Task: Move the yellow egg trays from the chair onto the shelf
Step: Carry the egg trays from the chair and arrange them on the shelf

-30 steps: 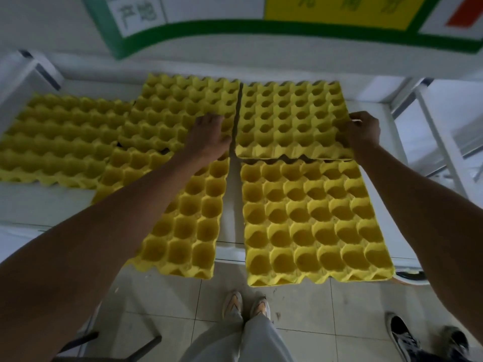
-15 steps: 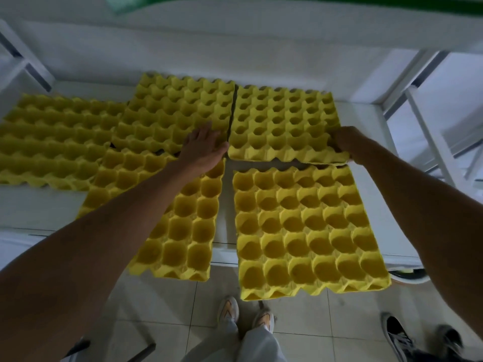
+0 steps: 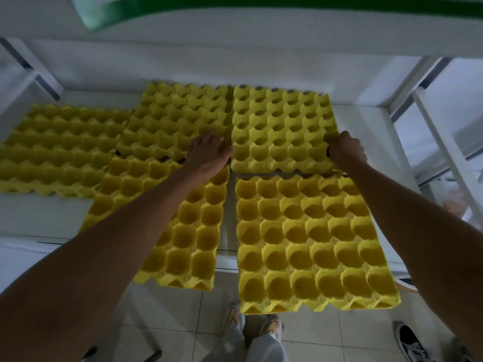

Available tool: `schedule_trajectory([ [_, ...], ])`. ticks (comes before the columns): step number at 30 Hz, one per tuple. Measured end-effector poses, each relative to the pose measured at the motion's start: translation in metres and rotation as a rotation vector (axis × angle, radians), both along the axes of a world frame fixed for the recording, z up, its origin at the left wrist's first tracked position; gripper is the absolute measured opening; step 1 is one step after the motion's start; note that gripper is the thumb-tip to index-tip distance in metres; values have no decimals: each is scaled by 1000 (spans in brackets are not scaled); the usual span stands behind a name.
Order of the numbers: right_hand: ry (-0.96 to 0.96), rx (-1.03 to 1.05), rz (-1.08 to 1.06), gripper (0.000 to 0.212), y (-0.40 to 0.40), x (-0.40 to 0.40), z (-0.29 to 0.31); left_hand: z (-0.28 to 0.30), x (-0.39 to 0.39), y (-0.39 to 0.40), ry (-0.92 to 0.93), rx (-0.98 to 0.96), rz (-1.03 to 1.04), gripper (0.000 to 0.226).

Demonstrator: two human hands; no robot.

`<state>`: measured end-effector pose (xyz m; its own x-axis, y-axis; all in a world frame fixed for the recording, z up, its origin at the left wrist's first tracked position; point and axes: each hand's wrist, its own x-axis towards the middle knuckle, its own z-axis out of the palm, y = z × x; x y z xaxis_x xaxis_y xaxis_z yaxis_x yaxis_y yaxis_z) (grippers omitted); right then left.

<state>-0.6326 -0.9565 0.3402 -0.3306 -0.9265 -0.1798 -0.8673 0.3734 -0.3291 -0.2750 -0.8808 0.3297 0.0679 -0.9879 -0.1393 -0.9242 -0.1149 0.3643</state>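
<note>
Several yellow egg trays lie on the white shelf [image 3: 366, 118]. The back right tray [image 3: 282, 126] is held at both sides. My left hand [image 3: 209, 152] rests flat at its left edge, fingers also over the back middle tray [image 3: 177, 121]. My right hand [image 3: 346, 150] is curled around its right front corner. In front of it lies the front right tray [image 3: 308, 241], overhanging the shelf edge. The front middle tray [image 3: 188, 226] also overhangs, partly hidden by my left forearm. A far left tray [image 3: 57, 150] lies flat. The chair is out of view.
White shelf uprights stand at the left [image 3: 28, 66] and right [image 3: 444, 142]. An upper shelf board [image 3: 261, 35] hangs above the trays. My feet [image 3: 251, 325] stand on the tiled floor below, and another person's dark shoes [image 3: 410, 340] are at the lower right.
Both hands have drawn slightly nearer with the back right tray. My right hand shifted from its right side to its front right corner, and the view tilted down.
</note>
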Motion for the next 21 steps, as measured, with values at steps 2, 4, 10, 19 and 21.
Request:
schedule_trajectory([
  [2,111,3,21,46,4,4,3,1,-1,0,-20,18,11,80],
  [4,261,-204,142,43,11,7,12,2,-2,0,-18,23,10,77],
  [10,282,-334,783,53,38,57,9,4,-3,0,-10,-34,3,76],
  [19,288,-132,634,49,44,62,2,6,-7,4,-14,-113,8,82],
  [21,265,-98,588,48,42,70,3,5,-6,4,-6,-122,5,79],
])
